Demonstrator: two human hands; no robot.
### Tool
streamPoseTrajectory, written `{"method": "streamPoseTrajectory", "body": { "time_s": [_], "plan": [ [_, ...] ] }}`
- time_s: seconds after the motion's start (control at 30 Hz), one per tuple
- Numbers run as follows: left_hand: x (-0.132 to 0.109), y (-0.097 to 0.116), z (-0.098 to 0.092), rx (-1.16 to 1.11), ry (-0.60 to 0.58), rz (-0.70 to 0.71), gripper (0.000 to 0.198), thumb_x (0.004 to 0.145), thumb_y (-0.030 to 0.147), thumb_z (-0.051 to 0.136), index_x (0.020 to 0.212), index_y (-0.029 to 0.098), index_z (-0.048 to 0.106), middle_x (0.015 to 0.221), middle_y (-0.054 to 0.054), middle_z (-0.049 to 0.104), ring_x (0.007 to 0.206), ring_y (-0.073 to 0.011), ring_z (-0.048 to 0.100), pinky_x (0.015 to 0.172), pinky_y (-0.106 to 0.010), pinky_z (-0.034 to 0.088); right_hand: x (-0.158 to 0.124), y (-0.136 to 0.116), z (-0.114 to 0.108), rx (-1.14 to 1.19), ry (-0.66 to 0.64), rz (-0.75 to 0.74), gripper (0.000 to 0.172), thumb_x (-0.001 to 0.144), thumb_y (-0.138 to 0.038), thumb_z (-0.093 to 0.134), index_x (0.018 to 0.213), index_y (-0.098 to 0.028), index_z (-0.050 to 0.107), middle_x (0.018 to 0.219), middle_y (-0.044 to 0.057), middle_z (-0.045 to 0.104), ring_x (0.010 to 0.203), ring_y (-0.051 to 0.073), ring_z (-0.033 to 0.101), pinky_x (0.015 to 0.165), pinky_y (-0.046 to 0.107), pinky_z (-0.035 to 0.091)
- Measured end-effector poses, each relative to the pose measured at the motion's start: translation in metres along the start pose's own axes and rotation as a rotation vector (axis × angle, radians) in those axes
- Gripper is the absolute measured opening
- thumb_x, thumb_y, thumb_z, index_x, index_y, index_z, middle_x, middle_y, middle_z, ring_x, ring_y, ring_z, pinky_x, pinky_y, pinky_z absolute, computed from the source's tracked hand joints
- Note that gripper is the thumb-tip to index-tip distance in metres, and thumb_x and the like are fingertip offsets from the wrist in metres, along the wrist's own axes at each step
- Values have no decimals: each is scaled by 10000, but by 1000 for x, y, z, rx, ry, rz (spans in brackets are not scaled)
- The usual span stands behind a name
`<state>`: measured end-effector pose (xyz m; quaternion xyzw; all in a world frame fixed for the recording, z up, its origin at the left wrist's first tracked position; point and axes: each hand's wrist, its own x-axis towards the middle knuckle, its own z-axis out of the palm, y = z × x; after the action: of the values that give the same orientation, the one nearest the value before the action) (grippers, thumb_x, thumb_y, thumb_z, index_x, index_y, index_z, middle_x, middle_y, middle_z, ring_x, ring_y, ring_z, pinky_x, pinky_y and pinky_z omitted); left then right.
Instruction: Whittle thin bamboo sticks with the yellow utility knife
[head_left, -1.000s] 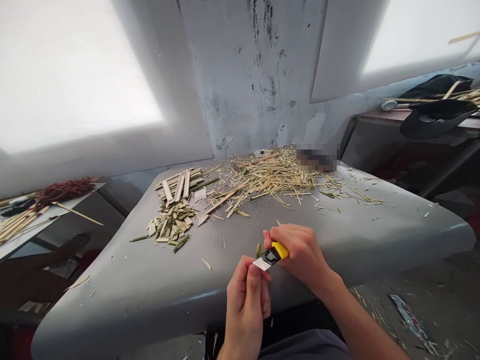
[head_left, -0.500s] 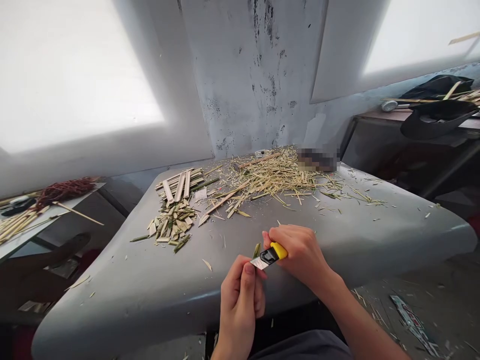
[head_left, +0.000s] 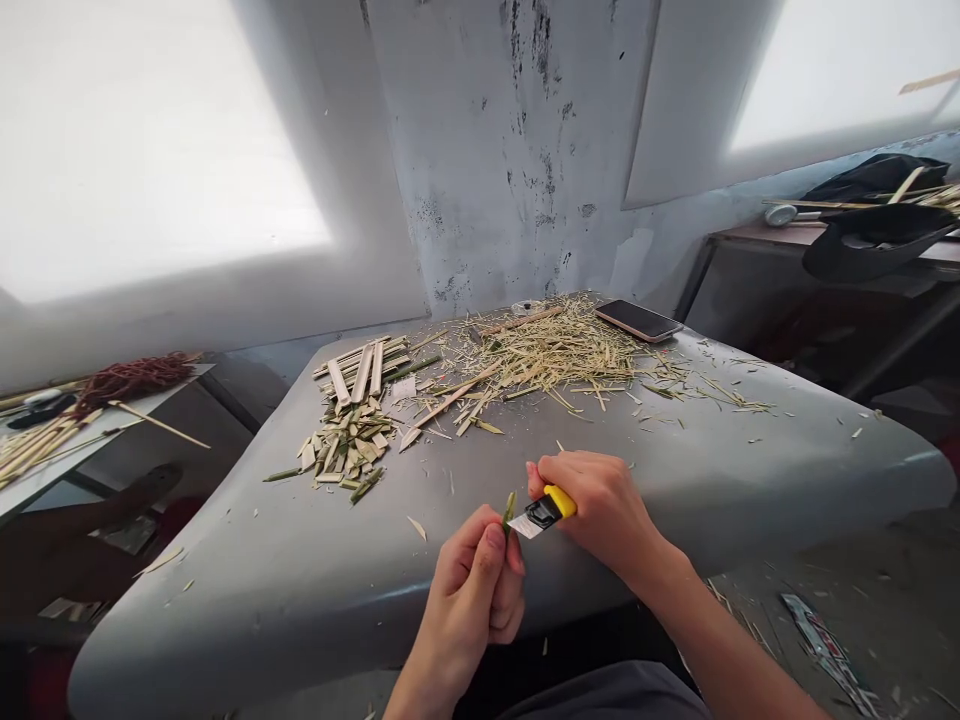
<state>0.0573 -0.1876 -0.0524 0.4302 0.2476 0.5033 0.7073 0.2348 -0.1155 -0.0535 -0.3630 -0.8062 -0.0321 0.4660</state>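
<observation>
My right hand [head_left: 600, 505] is closed round a yellow and black utility knife [head_left: 546, 510], its blade pointing left. My left hand [head_left: 474, 585] pinches a short green bamboo sliver [head_left: 509, 505] that stands upright against the blade tip. Both hands hover over the near edge of the grey table [head_left: 720, 450].
A pile of cut bamboo pieces [head_left: 346, 445] and flat strips [head_left: 364, 368] lies at the table's left. Straw-like shavings [head_left: 547, 355] cover the back, beside a phone [head_left: 639, 320]. A side bench with sticks and red cord [head_left: 112, 385] stands left; a dark bag [head_left: 874, 225] sits on a shelf at right.
My left hand has slid down and left, away from the knife blade, so more of the green sliver shows above my fingers. The right hand has stayed in place.
</observation>
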Motion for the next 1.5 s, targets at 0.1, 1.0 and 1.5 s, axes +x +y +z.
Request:
{"method": "streamPoseTrajectory", "body": {
  "time_s": [0.1,1.0,1.5],
  "plan": [
    [-1,1,-1,49,-33,-6,361,1066,461,429,841,190,510,517,120,234,388,-24,118,373,-117,186,0,0,0,57,-20,0,211,895,-77,554,739,-216,584,617,-54,614,546,119,493,620,268,313],
    [6,-2,27,195,259,-6,509,922,681,561,788,194,501,519,119,275,409,-29,156,384,-153,208,5,-2,0,-120,78,-12,338,971,-167,549,635,-198,524,548,-22,510,522,123,401,590,298,265],
    [-2,-2,10,175,160,97,429,1012,549,505,781,188,498,517,109,256,415,-32,171,397,-142,206,8,-4,-5,-158,98,-32,344,986,-164,559,648,-200,504,564,-39,475,559,123,374,622,295,277]
  ]
}}
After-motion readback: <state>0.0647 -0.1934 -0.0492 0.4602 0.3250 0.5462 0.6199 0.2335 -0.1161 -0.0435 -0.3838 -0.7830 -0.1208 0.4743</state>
